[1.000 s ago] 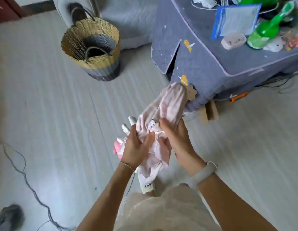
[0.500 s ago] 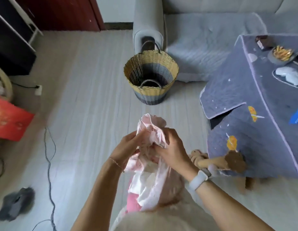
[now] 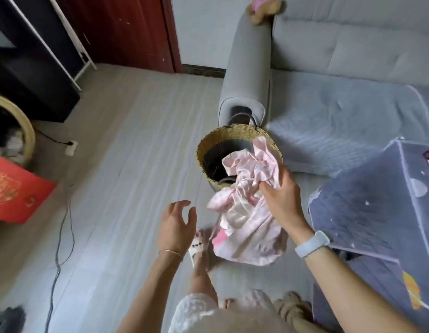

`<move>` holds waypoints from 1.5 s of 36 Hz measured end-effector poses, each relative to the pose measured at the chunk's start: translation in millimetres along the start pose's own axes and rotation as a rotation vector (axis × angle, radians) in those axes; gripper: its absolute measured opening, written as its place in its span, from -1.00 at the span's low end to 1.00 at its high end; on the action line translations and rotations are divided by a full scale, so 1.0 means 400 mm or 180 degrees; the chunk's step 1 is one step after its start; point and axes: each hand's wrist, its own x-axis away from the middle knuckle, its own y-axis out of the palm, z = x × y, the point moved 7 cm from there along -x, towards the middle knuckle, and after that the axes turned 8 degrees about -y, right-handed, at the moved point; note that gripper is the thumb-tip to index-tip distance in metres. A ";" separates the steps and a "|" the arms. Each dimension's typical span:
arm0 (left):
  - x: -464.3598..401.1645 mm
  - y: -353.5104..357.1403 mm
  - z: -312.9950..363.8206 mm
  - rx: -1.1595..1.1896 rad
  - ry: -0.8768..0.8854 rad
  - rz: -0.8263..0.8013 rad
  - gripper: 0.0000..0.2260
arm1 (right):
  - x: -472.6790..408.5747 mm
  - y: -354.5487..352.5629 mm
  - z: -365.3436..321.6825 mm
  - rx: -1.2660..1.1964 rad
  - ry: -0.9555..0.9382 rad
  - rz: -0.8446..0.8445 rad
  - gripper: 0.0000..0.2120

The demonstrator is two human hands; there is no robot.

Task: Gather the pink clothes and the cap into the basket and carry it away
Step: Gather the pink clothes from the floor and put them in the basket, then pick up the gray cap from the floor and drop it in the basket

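Note:
A bundle of pale pink clothes (image 3: 247,212) hangs from my right hand (image 3: 279,193), which grips its upper part. The top of the bundle is over the near right rim of the woven straw basket (image 3: 232,135), which stands on the floor by the sofa arm. The lower part of the bundle hangs down in front of the basket. My left hand (image 3: 176,224) is off the clothes, to their left, fingers spread and holding nothing. I see no cap.
A grey sofa (image 3: 328,92) lies behind the basket. A low table under a purple-grey cover (image 3: 376,200) is close on the right. A red box (image 3: 14,191) and a cable (image 3: 62,236) are at the left. My slippered foot (image 3: 198,246) is below the bundle.
I have come closer to the basket. My left hand has let go of the clothes and moved left. My right hand has carried the bundle forward over the basket's rim.

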 end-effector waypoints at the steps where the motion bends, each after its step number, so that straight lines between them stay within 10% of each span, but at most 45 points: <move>1: -0.045 0.012 0.018 -0.0022 0.0010 -0.0036 -0.75 | -0.052 -0.007 -0.015 -0.0027 -0.0046 0.0109 -0.70; 15: -0.567 0.209 0.151 -0.0519 -0.0135 -0.1064 -0.72 | -0.622 0.018 -0.049 -0.0149 0.0002 0.1379 -0.63; 35: -0.833 0.772 -0.147 -0.1308 -0.1241 -0.1978 -0.49 | -0.628 0.605 0.889 0.0948 0.1718 -0.1862 -0.65; 45: -0.824 0.825 -0.176 -0.1338 -0.1288 -0.2319 -0.51 | -0.546 0.634 0.880 0.1430 0.1730 -0.3350 -0.62; 54: -0.787 0.444 -0.066 0.0034 -0.1800 -0.1122 -0.71 | -0.565 0.627 0.548 0.1244 0.1314 -0.3604 -0.64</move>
